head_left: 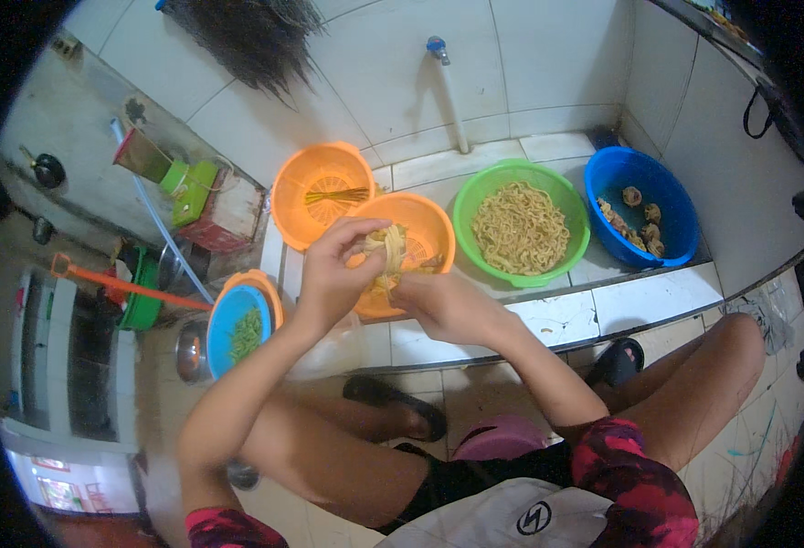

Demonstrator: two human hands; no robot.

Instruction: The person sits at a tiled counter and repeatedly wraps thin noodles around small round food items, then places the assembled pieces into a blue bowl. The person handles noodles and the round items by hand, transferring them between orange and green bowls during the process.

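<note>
Over the nearer orange basin (441, 222), a yellowish bundle wound with noodle strands (386, 248) is held between both hands. My left hand (329, 274) is closed on its upper part, thumb and fingers around the side. Just below, my right hand (452, 306) pinches the bundle's lower end; its fingertips are partly hidden. What lies inside the winding cannot be seen. To the right stands a green basin (469, 190) heaped with loose noodles (523, 228). Beyond it, a blue basin (617, 164) holds several noodle-wrapped balls (651, 214).
Another orange basin (290, 173) with thin sticks (338, 194) touches the nearer one. At left are a light-blue basin (222, 320) of green vegetables (247, 335) and a red-orange handle (137, 288). A tap (438, 50) rises behind the tiled ledge (548, 315).
</note>
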